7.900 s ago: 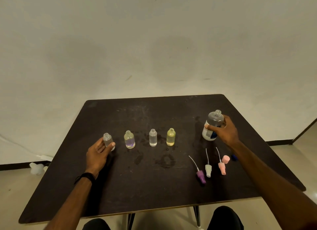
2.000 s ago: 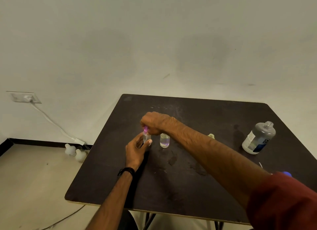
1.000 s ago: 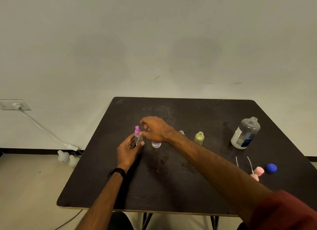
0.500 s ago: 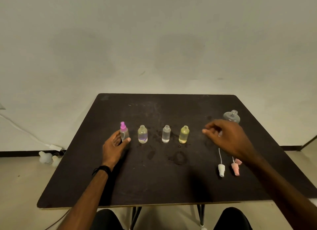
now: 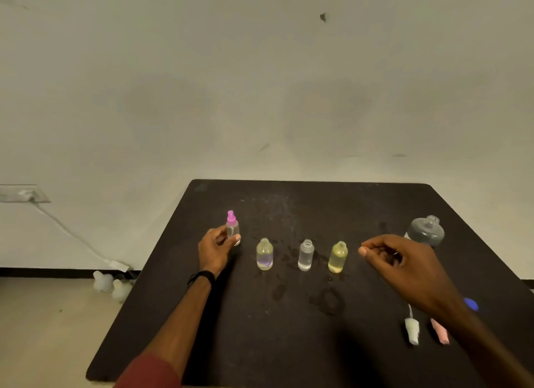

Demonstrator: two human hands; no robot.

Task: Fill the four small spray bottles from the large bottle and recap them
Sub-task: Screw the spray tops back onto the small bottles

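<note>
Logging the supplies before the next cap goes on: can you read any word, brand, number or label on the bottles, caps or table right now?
No text is legible.
Large bottle: label mostly hidden behind the right hand; nothing readable.
Four small spray bottles, including the capped one the left hand holds: no print visible.
Loose spray caps: no markings.

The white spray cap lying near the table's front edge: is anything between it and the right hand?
The white spray cap lies uncovered, nearer the viewer than the right hand, whose forearm passes just beside it. Nothing visible blocks the reach.
</note>
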